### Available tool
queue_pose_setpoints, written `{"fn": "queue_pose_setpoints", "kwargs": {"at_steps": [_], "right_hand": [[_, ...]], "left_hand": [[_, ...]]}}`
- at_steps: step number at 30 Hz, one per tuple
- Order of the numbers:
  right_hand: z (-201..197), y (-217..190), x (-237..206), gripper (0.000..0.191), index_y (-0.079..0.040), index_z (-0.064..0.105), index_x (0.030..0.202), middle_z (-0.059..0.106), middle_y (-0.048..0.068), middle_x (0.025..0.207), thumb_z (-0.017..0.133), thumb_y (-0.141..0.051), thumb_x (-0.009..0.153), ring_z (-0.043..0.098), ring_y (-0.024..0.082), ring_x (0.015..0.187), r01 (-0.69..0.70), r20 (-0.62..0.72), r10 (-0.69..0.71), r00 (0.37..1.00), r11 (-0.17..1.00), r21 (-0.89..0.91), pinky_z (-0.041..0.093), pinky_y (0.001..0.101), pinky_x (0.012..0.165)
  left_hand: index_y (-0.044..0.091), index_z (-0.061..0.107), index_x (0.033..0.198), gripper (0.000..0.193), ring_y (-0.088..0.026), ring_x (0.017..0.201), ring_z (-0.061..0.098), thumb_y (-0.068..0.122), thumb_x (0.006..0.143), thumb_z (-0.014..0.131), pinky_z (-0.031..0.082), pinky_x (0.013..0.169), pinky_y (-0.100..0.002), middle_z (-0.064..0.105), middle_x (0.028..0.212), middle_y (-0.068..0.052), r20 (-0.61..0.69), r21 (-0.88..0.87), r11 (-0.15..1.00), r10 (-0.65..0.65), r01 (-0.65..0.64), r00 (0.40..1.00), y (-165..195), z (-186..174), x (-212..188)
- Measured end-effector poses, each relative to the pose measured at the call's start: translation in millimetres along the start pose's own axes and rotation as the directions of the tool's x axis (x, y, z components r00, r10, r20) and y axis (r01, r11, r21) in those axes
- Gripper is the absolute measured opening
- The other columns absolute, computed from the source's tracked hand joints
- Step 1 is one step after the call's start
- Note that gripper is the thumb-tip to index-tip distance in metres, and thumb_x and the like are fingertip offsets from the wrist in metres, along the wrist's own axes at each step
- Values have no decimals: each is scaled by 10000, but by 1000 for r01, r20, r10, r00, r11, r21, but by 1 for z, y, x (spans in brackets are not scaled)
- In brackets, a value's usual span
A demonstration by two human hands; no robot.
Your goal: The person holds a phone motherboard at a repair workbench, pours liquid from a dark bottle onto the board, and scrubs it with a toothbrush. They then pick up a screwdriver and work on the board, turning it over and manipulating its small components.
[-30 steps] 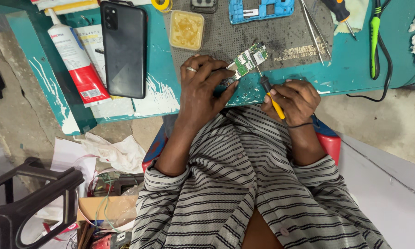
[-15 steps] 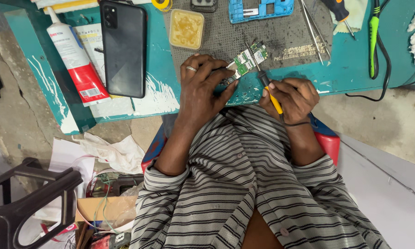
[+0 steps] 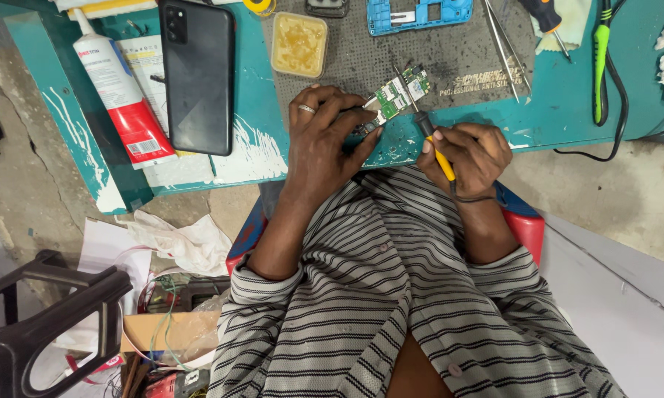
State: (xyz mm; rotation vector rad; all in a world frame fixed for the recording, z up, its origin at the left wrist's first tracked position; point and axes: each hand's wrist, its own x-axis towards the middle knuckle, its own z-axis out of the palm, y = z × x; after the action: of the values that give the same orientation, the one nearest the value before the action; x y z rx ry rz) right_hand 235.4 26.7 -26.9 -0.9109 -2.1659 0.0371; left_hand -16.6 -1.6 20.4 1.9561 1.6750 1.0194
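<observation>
From the head camera, looking straight down, the person in a striped shirt leans over a teal counter (image 3: 546, 125) with a dark perforated work mat (image 3: 450, 66) laid on it. The left hand (image 3: 321, 140) lies palm down at the near edge of the mat, its fingers curled and pressing on the near end of a small green circuit board (image 3: 398, 94), pinning it to the mat; a ring shows on one finger. The board lies tilted, its far end pointing away towards the middle of the mat.

The right hand (image 3: 468, 151) is closed in a pen grip around a soldering iron (image 3: 429, 136) with a yellow-and-black handle. The thin metal tip reaches up to the board's edge; whether it actually touches I cannot tell.

Further back on the mat sit a square yellowish tub of paste (image 3: 299, 44), a blue phone frame (image 3: 419, 13) and a pair of tweezers (image 3: 503, 46). To the left of the mat a black phone (image 3: 199, 77) lies face down, and just beside it a white-and-red tube (image 3: 122, 96) rests at a slant. On the right, a green-handled tool (image 3: 602, 51) lies by a black cable (image 3: 619, 110) that loops off the counter edge.

Below the counter, crumpled white cloth (image 3: 181, 239) and a black chair (image 3: 48, 317) stand on the floor.
</observation>
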Motion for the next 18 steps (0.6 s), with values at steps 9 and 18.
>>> {"fn": "queue_pose_setpoints", "kwargs": {"at_steps": [9, 18], "right_hand": [[-4, 0, 7, 137, -116, 747, 895, 726, 16, 947, 867, -81, 840, 668, 223, 862, 40, 6, -40, 999, 999, 32, 523, 347, 680], [-3, -4, 10, 156, -36, 687, 864, 723, 68, 901, 842, -44, 881, 704, 267, 854, -36, -24, 38, 999, 998, 58, 555, 371, 706]], "left_hand": [[91, 773, 1046, 223, -245, 1198, 565, 217, 888, 866, 379, 1131, -457, 687, 1171, -18, 5, 6, 1000, 3, -3, 1000, -1, 0, 1], [98, 770, 1040, 219, -249, 1196, 570, 207, 876, 865, 382, 1139, -468, 689, 1158, -16, -6, 3, 1000, 6, -6, 1000, 2, -2, 1]]}}
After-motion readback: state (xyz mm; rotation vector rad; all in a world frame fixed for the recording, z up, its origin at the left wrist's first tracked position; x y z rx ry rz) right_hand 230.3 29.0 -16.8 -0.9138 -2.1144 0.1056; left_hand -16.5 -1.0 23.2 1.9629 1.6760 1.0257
